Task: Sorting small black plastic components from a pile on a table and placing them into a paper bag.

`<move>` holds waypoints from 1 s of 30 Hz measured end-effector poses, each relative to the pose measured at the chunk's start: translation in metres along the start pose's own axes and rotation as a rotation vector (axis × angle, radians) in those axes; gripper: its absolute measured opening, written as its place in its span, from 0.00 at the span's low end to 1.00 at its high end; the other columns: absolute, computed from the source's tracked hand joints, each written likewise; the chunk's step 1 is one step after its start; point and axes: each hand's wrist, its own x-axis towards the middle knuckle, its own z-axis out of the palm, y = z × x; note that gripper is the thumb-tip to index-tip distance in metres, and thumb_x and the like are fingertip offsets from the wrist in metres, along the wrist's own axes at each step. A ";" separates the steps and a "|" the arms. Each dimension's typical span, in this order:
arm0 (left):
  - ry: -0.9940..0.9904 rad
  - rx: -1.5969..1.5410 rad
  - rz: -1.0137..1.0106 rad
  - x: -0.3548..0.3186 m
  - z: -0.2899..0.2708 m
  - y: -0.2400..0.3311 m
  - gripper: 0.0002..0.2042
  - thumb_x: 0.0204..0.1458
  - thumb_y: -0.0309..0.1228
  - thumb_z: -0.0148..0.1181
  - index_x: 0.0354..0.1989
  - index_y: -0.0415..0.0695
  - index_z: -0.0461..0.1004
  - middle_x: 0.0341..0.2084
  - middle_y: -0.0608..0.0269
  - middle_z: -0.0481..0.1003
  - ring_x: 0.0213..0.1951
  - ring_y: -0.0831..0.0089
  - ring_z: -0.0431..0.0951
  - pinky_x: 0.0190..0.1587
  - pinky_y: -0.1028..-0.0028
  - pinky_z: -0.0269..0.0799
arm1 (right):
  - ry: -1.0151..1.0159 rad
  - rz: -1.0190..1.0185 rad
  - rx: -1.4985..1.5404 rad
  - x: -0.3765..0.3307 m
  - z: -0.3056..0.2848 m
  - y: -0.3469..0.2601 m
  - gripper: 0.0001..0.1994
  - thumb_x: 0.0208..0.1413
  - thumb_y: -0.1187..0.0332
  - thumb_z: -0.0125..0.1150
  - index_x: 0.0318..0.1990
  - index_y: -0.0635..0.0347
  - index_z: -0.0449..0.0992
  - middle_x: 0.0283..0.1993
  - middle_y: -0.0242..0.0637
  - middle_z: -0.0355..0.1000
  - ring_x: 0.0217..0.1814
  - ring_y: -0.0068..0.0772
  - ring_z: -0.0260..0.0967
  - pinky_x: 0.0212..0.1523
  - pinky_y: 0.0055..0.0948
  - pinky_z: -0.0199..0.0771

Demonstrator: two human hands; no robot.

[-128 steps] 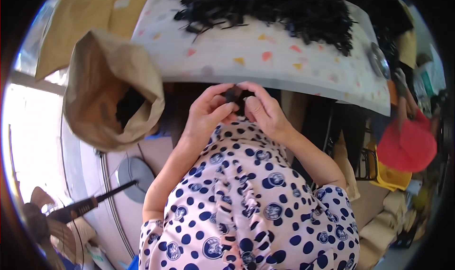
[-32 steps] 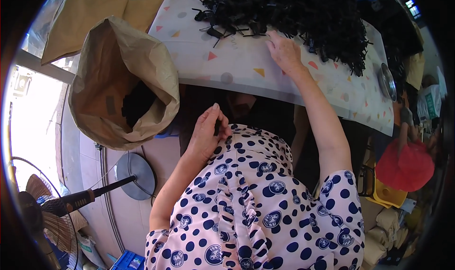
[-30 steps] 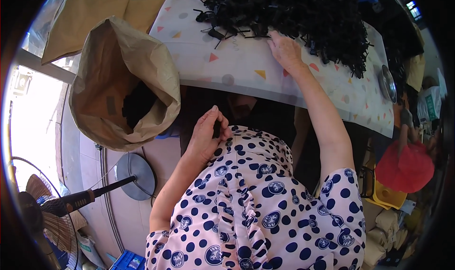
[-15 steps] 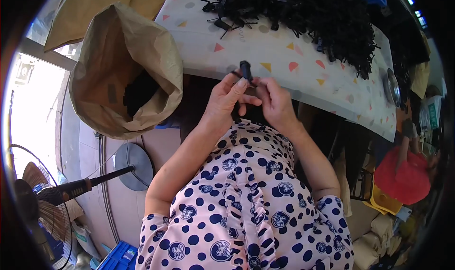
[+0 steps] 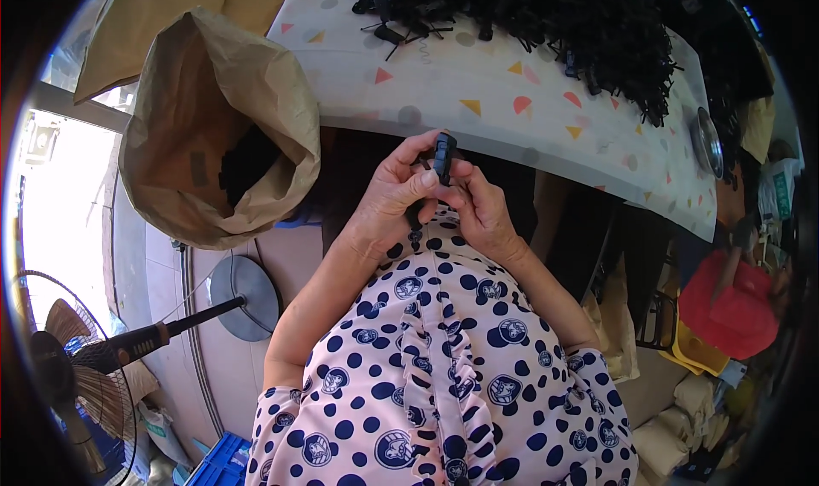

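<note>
Both my hands meet in front of my chest, just below the table's near edge. My left hand (image 5: pixel 394 194) and my right hand (image 5: pixel 480 211) pinch one small black plastic part (image 5: pixel 443 155) between their fingertips; it stands upright. A big heap of similar black parts (image 5: pixel 554 21) lies on the far side of the table, which is covered with a white cloth (image 5: pixel 478 94) patterned with coloured triangles and dots.
An open brown paper sack (image 5: pixel 217 136) with dark pieces inside stands to my left. A floor fan (image 5: pixel 77 375) with a round base (image 5: pixel 245 286) is at lower left. A red cap (image 5: pixel 734 311) and a round metal lid (image 5: pixel 707 142) are on the right.
My right hand came back from the heap of black parts on the table and joined my left hand; both now hold a black part a little lower than half a second ago.
</note>
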 end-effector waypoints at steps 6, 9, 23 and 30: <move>0.085 -0.016 -0.084 -0.001 0.005 0.006 0.19 0.52 0.26 0.62 0.53 0.48 0.68 0.38 0.49 0.77 0.28 0.71 0.80 0.18 0.83 0.67 | -0.021 0.019 0.018 -0.001 -0.001 0.006 0.12 0.60 0.75 0.48 0.51 0.65 0.66 0.31 0.37 0.71 0.32 0.26 0.71 0.37 0.21 0.70; 0.124 0.088 -0.081 -0.004 0.013 0.011 0.17 0.52 0.24 0.61 0.51 0.47 0.70 0.38 0.51 0.78 0.27 0.73 0.79 0.20 0.84 0.66 | 0.019 0.014 0.077 -0.002 -0.006 0.003 0.13 0.63 0.70 0.48 0.52 0.65 0.65 0.29 0.32 0.68 0.28 0.20 0.65 0.32 0.19 0.67; 0.237 0.810 0.287 -0.005 0.016 -0.008 0.18 0.52 0.14 0.53 0.51 0.40 0.72 0.37 0.67 0.75 0.37 0.83 0.73 0.40 0.82 0.71 | -0.009 0.260 0.416 0.015 0.005 -0.018 0.19 0.65 0.67 0.45 0.59 0.67 0.60 0.38 0.33 0.68 0.33 0.16 0.64 0.34 0.15 0.68; 0.277 1.087 0.314 -0.010 0.021 -0.008 0.18 0.49 0.15 0.54 0.49 0.42 0.73 0.37 0.59 0.77 0.34 0.77 0.78 0.37 0.80 0.73 | 0.026 0.360 0.457 0.012 0.007 -0.030 0.18 0.67 0.63 0.43 0.58 0.62 0.62 0.26 0.22 0.62 0.24 0.09 0.53 0.23 0.11 0.54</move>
